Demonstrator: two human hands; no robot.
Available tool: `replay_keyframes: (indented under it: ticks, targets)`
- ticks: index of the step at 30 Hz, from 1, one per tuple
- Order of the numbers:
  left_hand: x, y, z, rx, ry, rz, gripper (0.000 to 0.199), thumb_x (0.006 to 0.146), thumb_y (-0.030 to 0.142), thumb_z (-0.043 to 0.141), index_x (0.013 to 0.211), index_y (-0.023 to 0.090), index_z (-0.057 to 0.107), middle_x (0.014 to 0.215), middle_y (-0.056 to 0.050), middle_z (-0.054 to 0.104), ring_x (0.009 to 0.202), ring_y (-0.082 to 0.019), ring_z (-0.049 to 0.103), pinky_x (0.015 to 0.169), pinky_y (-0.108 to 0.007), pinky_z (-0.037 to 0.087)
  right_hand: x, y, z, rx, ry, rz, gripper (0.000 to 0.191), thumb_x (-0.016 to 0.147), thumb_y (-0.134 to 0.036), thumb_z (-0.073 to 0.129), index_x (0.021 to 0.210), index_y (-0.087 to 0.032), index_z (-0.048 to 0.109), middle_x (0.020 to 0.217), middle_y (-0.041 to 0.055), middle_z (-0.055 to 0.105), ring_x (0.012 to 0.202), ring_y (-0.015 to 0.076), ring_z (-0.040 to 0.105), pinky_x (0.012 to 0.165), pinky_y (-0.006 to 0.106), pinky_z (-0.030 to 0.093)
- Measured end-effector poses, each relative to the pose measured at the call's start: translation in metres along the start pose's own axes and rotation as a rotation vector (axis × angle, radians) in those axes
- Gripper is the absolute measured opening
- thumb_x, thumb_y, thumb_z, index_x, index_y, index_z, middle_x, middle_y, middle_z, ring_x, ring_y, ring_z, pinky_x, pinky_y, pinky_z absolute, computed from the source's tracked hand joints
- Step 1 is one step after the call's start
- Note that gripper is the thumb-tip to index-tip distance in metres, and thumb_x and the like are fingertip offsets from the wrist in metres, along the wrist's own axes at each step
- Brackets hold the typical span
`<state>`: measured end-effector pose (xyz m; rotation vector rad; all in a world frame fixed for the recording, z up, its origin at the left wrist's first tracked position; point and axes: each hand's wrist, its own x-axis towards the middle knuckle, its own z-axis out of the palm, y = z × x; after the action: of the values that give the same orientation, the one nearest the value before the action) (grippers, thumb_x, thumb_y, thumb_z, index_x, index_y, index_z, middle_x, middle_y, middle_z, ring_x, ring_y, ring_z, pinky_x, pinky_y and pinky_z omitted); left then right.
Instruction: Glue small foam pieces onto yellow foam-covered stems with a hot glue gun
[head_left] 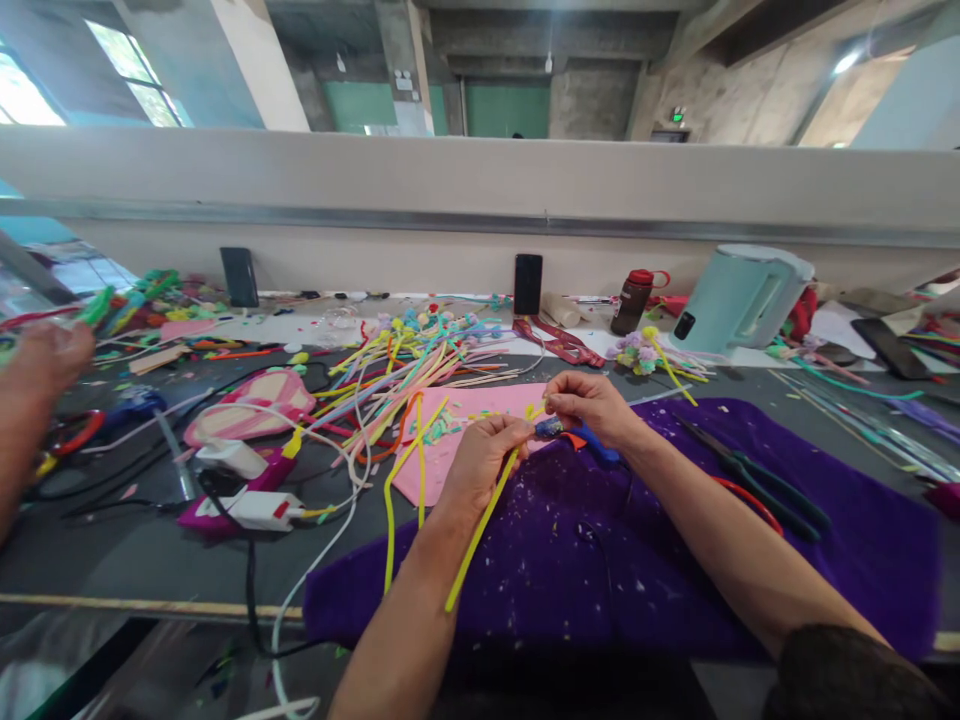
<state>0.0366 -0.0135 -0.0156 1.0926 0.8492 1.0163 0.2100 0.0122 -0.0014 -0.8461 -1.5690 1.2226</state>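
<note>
My left hand point(487, 455) pinches a long yellow pipe cleaner point(480, 535), whose tail hangs down over my left forearm. Close beside its fingertips, my right hand point(589, 402) is closed on a small yellow piece near the pipe cleaner's upper end. Between the two hands is the nozzle end of a blue glue gun point(596, 445), lying on the purple cloth point(645, 560). Under and behind my left hand spreads a pink sheet point(502, 402) with small green scraps. More yellow pipe cleaners point(390, 525) hang to its left.
Pliers point(765, 485) lie on the cloth at right. A power strip point(277, 470) with plugs and cables sits at left. Behind stand a phone point(528, 285), a bottle point(630, 305) and a kettle point(735, 300). Bundled pipe cleaners point(420, 360) lie mid-table. Another person's hand point(45, 370) is at far left.
</note>
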Motion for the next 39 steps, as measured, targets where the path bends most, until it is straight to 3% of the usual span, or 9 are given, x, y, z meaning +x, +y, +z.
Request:
replay_keyframes:
  ticks: [5, 11, 23, 39]
  targets:
    - [-0.004, 0.003, 0.005, 0.274, 0.142, 0.143, 0.022, 0.066, 0.031, 0.063, 0.054, 0.015, 0.056, 0.044, 0.004, 0.049, 0.040, -0.006, 0.038, 0.044, -0.020, 0.028, 0.002, 0.003, -0.005, 0.022, 0.008, 0.008, 0.020, 0.071, -0.033, 0.064, 0.075, -0.015, 0.057, 0.063, -0.0019, 0.060, 0.041, 0.0040, 0.044, 0.038, 0.017, 0.031]
    - [-0.002, -0.001, 0.004, 0.400, 0.155, 0.242, 0.025, 0.069, 0.032, 0.060, 0.050, 0.017, 0.052, 0.045, 0.004, 0.048, 0.045, -0.008, 0.039, 0.048, -0.022, 0.030, 0.004, 0.009, -0.007, 0.108, -0.010, 0.054, 0.020, 0.068, -0.033, 0.066, 0.072, -0.015, 0.056, 0.060, -0.0020, 0.058, 0.040, 0.0038, 0.042, 0.037, 0.017, 0.028]
    - [-0.002, -0.002, 0.002, 0.559, 0.150, 0.327, 0.023, 0.071, 0.031, 0.056, 0.053, 0.017, 0.055, 0.051, 0.004, 0.050, 0.051, -0.010, 0.042, 0.054, -0.023, 0.032, 0.003, 0.009, -0.008, 0.001, -0.081, 0.078, 0.018, 0.068, -0.030, 0.065, 0.070, -0.014, 0.059, 0.056, -0.0032, 0.054, 0.040, 0.0040, 0.040, 0.038, 0.018, 0.029]
    - [-0.004, -0.001, 0.001, 0.634, 0.162, 0.333, 0.016, 0.069, 0.031, 0.058, 0.059, 0.018, 0.062, 0.054, 0.002, 0.056, 0.052, -0.011, 0.045, 0.052, -0.022, 0.031, 0.001, 0.001, -0.008, -0.197, -0.110, 0.075, 0.010, 0.069, -0.024, 0.061, 0.067, -0.013, 0.060, 0.053, -0.0044, 0.050, 0.043, 0.0046, 0.041, 0.041, 0.017, 0.033]
